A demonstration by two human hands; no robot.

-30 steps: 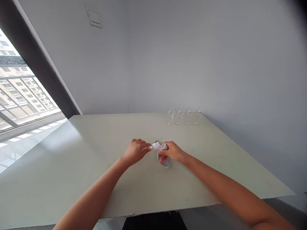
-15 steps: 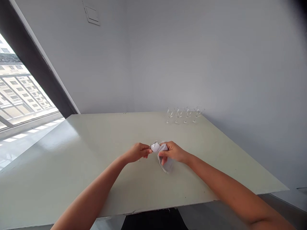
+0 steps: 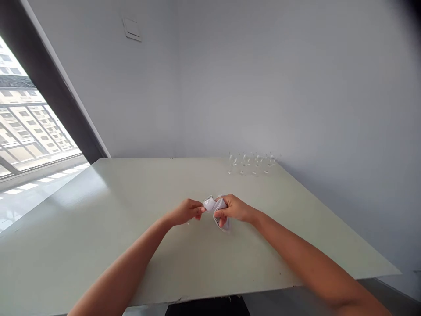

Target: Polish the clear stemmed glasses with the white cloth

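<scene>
Above the middle of the pale table, my right hand (image 3: pixel 232 208) pinches a white cloth (image 3: pixel 225 224), whose loose part hangs below the fingers. Part of the cloth meets a clear glass (image 3: pixel 209 203), whose bowl shows white between the two hands. My left hand (image 3: pixel 189 212) has its fingers closed at the left side of this glass; the stem is mostly hidden, and a faint clear edge shows beneath that hand.
Several clear stemmed glasses stand in a row at the back right of the table (image 3: pixel 148 180), among them the leftmost glass (image 3: pixel 233 160). Grey walls rise behind and to the right. A window (image 3: pixel 29 118) is at the left.
Both hands, with the glass and cloth, have shifted slightly left. The hanging part of the cloth looks gathered closer under my right hand. The camera view has tilted a little upward.
</scene>
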